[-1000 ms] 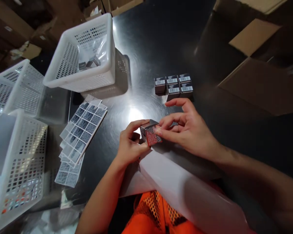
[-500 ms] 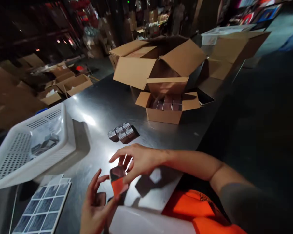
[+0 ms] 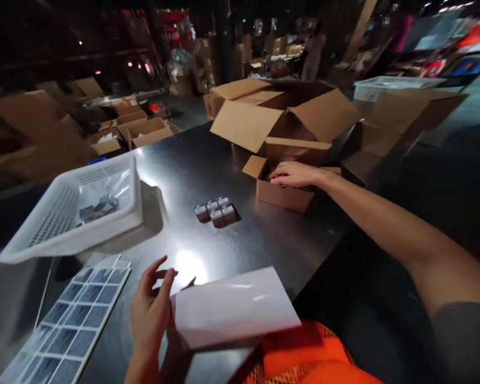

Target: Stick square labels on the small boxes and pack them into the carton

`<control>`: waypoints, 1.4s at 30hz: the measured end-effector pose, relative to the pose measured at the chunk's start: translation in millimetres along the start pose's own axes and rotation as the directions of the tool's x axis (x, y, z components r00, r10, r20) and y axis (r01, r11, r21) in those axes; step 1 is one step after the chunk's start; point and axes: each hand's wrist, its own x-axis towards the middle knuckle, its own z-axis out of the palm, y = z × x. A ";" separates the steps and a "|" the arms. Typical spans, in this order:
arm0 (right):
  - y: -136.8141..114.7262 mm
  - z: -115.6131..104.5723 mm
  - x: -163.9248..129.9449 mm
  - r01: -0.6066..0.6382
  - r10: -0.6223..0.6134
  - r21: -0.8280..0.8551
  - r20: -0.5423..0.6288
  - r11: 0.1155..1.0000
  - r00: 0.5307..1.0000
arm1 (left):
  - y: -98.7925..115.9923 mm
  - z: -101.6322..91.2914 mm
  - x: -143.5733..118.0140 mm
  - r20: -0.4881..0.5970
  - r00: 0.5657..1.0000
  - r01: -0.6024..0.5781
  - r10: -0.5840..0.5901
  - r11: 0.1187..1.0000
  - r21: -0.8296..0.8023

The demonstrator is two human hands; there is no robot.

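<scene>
My right hand (image 3: 294,175) reaches into a small open carton (image 3: 284,197); its fingertips are hidden behind the near wall, so I cannot tell what they hold. My left hand (image 3: 152,304) hovers over the near side of the metal table, thumb and fingers apart, nothing visible between them. Beside it lies a white glossy sheet or panel (image 3: 236,309). Several small dark boxes with white labels (image 3: 216,212) stand grouped between the hands and the carton.
A white perforated basket (image 3: 120,218) with small items in plastic stands left. Below it lies a sheet of dark square labels (image 3: 78,314). A large open carton (image 3: 246,125) stands behind the small one, on the metal table (image 3: 208,160). Other cartons (image 3: 150,130) are farther off.
My right hand has moved from the small dark-and-orange box up and right into the small carton. My left hand no longer touches that box. The view has shifted.
</scene>
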 end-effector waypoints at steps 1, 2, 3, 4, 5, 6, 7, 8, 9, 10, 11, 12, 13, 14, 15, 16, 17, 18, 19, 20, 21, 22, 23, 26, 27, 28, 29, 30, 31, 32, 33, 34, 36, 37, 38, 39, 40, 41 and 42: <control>-5.9 0.3 -1.7 -0.008 0.008 -0.028 0.012 1.000 1.000 | -0.8 -1.0 1.6 -0.039 0.998 -0.049 0.050 0.998 0.038; -15.1 1.3 -4.3 -0.011 0.010 -0.064 -0.023 0.998 1.000 | -1.4 -1.4 2.7 -0.073 0.992 -0.097 0.103 0.992 0.077; -28.1 3.8 -7.7 -0.001 -0.008 -0.101 -0.091 0.995 0.996 | -1.5 -1.2 2.9 -0.096 0.985 -0.135 0.146 0.984 0.117; -45.2 8.4 -11.9 0.022 -0.046 -0.136 -0.173 0.990 0.984 | -1.3 -0.2 2.3 -0.114 0.978 -0.158 0.176 0.976 0.153; -66.2 15.8 -17.1 0.083 -0.122 -0.151 -0.268 0.985 0.956 | -0.6 1.7 0.8 -0.128 0.972 -0.173 0.197 0.969 0.179; -90.5 26.3 -23.1 0.177 -0.211 -0.136 -0.304 0.975 0.929 | 0.2 4.4 -1.2 -0.138 0.968 -0.182 0.211 0.964 0.193; -117.2 39.9 -29.8 0.289 -0.303 -0.090 -0.292 0.953 0.907 | 1.1 7.8 -3.5 -0.145 0.964 -0.195 0.223 0.963 0.184; -144.9 56.0 -36.8 0.436 -0.409 0.034 -0.286 0.899 0.867 | 1.7 11.6 -5.8 -0.152 0.960 -0.211 0.233 0.966 0.151; -172.2 73.9 -43.8 0.560 -0.512 0.155 -0.265 0.814 0.817 | 1.9 15.3 -7.6 -0.156 0.959 -0.224 0.236 0.970 0.092; -197.8 92.6 -50.0 0.643 -0.598 0.249 -0.236 0.725 0.766 | 1.6 18.7 -8.9 -0.162 0.959 -0.231 0.232 0.973 0.023; -220.4 110.9 -54.8 0.666 -0.638 0.346 -0.208 0.660 0.741 | 1.0 21.2 -9.3 -0.173 0.960 -0.225 0.220 0.974 -0.009; -239.0 128.0 -57.9 0.652 -0.652 0.438 -0.177 0.619 0.738 | 0.2 22.5 -8.8 -0.183 0.963 -0.209 0.198 0.977 -0.047; -253.0 142.9 -58.8 0.615 -0.642 0.509 -0.148 0.603 0.752 | -0.5 22.4 -7.4 -0.191 0.967 -0.188 0.170 0.979 -0.077; -262.3 155.3 -57.9 0.565 -0.613 0.564 -0.126 0.602 0.780 | -1.0 20.6 -5.2 -0.198 0.970 -0.163 0.141 0.981 -0.101; -267.1 165.0 -55.4 0.516 -0.573 0.602 -0.115 0.610 0.812 | -1.1 17.5 -2.3 -0.190 0.977 -0.129 0.100 0.981 -0.143; -268.2 171.9 -51.9 0.473 -0.523 0.621 -0.117 0.624 0.844 | -0.7 13.2 0.9 -0.157 0.987 -0.077 0.045 0.976 -0.203; -266.5 176.4 -48.2 0.442 -0.475 0.625 -0.127 0.644 0.871 | -0.2 8.4 4.2 -0.090 0.996 -0.005 -0.020 0.963 -0.271; -263.0 179.0 -44.7 0.418 -0.430 0.623 -0.142 0.661 0.891 | 0.6 3.5 7.1 0.006 0.996 0.081 -0.084 0.939 -0.334; -258.6 180.3 -41.9 0.394 -0.383 0.626 -0.161 0.674 0.910 | 1.4 -0.7 9.5 0.112 0.984 0.169 -0.136 0.908 -0.384; -254.3 180.8 -40.0 0.379 -0.344 0.631 -0.183 0.677 0.921 | 2.1 -4.0 10.9 0.210 0.963 0.244 -0.170 0.877 -0.413; -250.4 180.8 -39.0 0.377 -0.322 0.637 -0.206 0.673 0.924 | 2.8 -6.0 11.6 0.276 0.944 0.289 -0.182 0.859 -0.423; -247.3 180.6 -38.7 0.384 -0.313 0.644 -0.228 0.662 0.922 | 3.4 -6.6 11.5 0.306 0.936 0.298 -0.176 0.857 -0.419; -245.0 180.3 -38.9 0.397 -0.315 0.651 -0.247 0.647 0.917 | 4.1 -6.2 10.9 0.309 0.937 0.287 -0.163 0.863 -0.416; -241.1 180.0 -39.9 0.463 -0.348 0.641 -0.307 0.612 0.886 | 6.1 -1.8 8.3 0.285 0.951 0.239 -0.120 0.868 -0.434; -240.1 180.6 -39.7 0.511 -0.366 0.601 -0.357 0.614 0.859 | 6.7 -0.4 7.8 0.287 0.951 0.234 -0.111 0.866 -0.441; -239.0 181.9 -39.2 0.569 -0.391 0.541 -0.416 0.619 0.821 | 7.1 0.6 7.5 0.298 0.948 0.241 -0.111 0.862 -0.446; -237.8 184.0 -38.4 0.623 -0.419 0.471 -0.471 0.625 0.776 | 7.3 1.2 7.3 0.314 0.942 0.255 -0.118 0.858 -0.445; -236.7 186.8 -37.6 0.675 -0.456 0.387 -0.519 0.628 0.723 | 7.0 1.6 7.2 0.330 0.935 0.274 -0.130 0.856 -0.438; -235.8 190.1 -37.0 0.719 -0.500 0.302 -0.551 0.626 0.668 | 6.3 1.8 7.2 0.337 0.930 0.291 -0.148 0.856 -0.427; -235.4 193.4 -36.9 0.751 -0.542 0.232 -0.566 0.618 0.621 | 4.9 1.9 7.3 0.336 0.927 0.303 -0.165 0.857 -0.416; -235.5 196.2 -37.4 0.776 -0.579 0.190 -0.565 0.602 0.588 | 3.0 2.0 7.6 0.329 0.927 0.309 -0.178 0.859 -0.407; -236.2 197.8 -38.7 0.802 -0.620 0.147 -0.559 0.579 0.550 | 0.4 1.9 8.2 0.317 0.931 0.306 -0.182 0.864 -0.400; -238.4 195.4 -43.1 0.849 -0.690 0.114 -0.532 0.516 0.491 | -6.1 1.4 11.0 0.292 0.941 0.279 -0.173 0.885 -0.373; -239.3 190.7 -45.7 0.864 -0.708 0.130 -0.521 0.486 0.477 | -9.6 0.8 13.0 0.284 0.945 0.262 -0.164 0.898 -0.354; -239.6 183.8 -47.5 0.874 -0.718 0.147 -0.516 0.463 0.467 | -12.9 0.1 15.4 0.276 0.949 0.246 -0.155 0.910 -0.333; -238.8 175.2 -47.8 0.874 -0.714 0.167 -0.516 0.457 0.472 | -15.9 -0.8 17.7 0.264 0.953 0.228 -0.146 0.922 -0.313; -236.9 165.3 -45.3 0.864 -0.695 0.187 -0.526 0.467 0.490 | -18.3 -1.7 19.9 0.251 0.958 0.211 -0.138 0.933 -0.292; -233.9 155.0 -39.3 0.834 -0.667 0.200 -0.518 0.514 0.535 | -20.2 -2.6 21.6 0.235 0.963 0.195 -0.132 0.943 -0.271; -230.1 144.9 -29.4 0.781 -0.629 0.199 -0.491 0.592 0.602 | -21.5 -3.3 22.8 0.216 0.969 0.177 -0.123 0.952 -0.249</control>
